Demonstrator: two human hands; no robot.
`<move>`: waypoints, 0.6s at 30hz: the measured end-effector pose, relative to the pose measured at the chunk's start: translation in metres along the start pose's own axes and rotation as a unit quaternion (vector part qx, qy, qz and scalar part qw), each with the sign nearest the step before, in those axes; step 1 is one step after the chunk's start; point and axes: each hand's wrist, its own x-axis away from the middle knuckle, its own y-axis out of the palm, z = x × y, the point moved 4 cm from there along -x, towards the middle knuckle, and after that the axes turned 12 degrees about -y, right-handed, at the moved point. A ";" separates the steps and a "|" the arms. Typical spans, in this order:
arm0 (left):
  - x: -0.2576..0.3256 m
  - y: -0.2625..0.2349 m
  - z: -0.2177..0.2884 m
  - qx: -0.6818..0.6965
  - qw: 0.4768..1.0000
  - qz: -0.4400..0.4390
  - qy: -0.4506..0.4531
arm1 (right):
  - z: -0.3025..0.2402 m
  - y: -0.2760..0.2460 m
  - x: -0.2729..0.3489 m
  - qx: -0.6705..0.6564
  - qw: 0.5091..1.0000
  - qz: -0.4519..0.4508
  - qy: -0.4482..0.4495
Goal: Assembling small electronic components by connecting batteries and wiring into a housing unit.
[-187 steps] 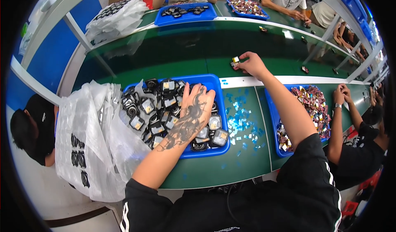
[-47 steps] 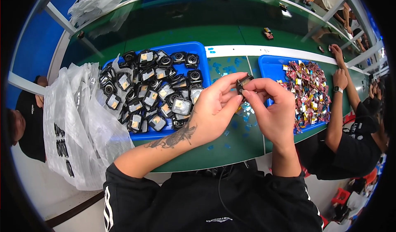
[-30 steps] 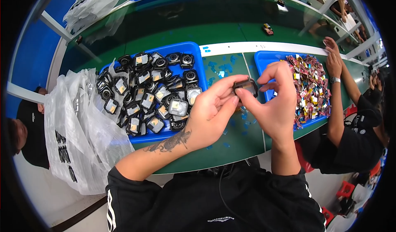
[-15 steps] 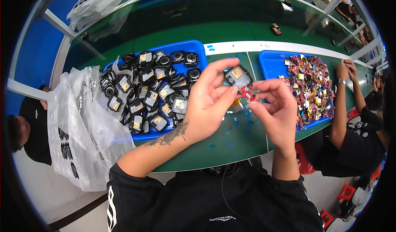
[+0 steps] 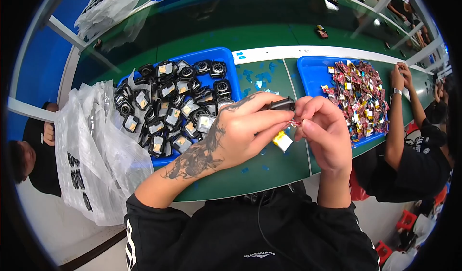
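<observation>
Hands raised together above the green table (image 5: 269,167); left hand (image 5: 240,134) closed around a small black part (image 5: 280,104), pinched at the fingertips; right hand (image 5: 321,131) just beside it, fingers narrowed on a thin red strip (image 5: 294,122), yellow tab (image 5: 282,140) hanging below. Blue tray (image 5: 226,61) of black parts to the left, clear plastic bag (image 5: 91,150) beside it; second blue tray (image 5: 310,69) of mixed colourful pieces to the right, another person's arm (image 5: 394,122) at its edge.

Two blue trays (image 5: 231,61) (image 5: 313,69) on the worktop (image 5: 269,35); one clear plastic bag (image 5: 91,146) at left; black parts in the left tray too many to count.
</observation>
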 end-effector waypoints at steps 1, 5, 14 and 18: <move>0.000 0.000 -0.002 0.029 0.997 -0.054 -0.054 | 0.001 0.000 0.001 -0.046 0.999 0.012 0.019; 0.007 0.013 -0.018 0.254 0.909 -0.124 -0.308 | 0.007 -0.002 0.005 0.004 1.000 0.012 0.011; 0.009 0.015 -0.014 0.301 0.908 -0.083 -0.278 | 0.006 0.009 0.002 0.217 0.963 0.067 -0.144; 0.004 0.013 -0.009 0.362 0.879 -0.089 -0.298 | 0.002 0.010 0.002 0.222 0.966 0.064 -0.115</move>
